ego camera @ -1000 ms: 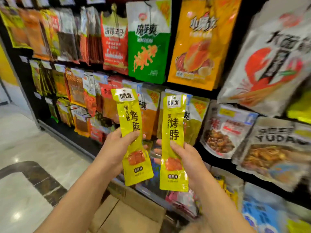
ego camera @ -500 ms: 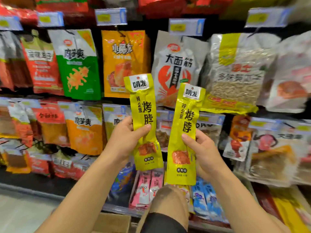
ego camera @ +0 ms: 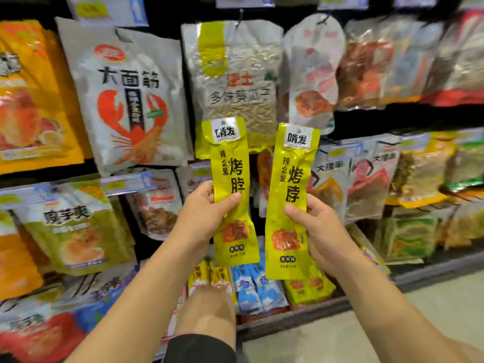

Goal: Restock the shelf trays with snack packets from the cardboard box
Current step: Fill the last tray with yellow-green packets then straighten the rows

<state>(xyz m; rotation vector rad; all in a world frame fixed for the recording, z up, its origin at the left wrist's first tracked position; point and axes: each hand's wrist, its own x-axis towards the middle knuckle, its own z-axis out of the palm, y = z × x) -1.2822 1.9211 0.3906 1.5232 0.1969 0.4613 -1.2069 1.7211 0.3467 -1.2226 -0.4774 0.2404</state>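
Note:
My left hand [ego camera: 203,213] grips a long yellow snack packet [ego camera: 230,163] upright, thumb across its front. My right hand [ego camera: 318,226] grips a second yellow packet [ego camera: 290,195] of the same kind, also upright, just to the right of the first. Both packets are held up in front of the shelves. Below them a low shelf tray [ego camera: 296,313] holds matching yellow packets [ego camera: 309,286], blue packets [ego camera: 256,286] and yellow-red ones [ego camera: 209,279]. The cardboard box is out of view.
Hanging bags fill the shelves: a white lobster-print bag [ego camera: 128,95], a seed bag [ego camera: 235,74], orange bags at left [ego camera: 28,100]. My knee [ego camera: 207,310] is raised before the tray. Pale floor [ego camera: 392,323] lies at the lower right.
My view has swung right along the shelves, away from the cardboard box. Both hands keep their hold on the two yellow packets, now in front of the seed bag.

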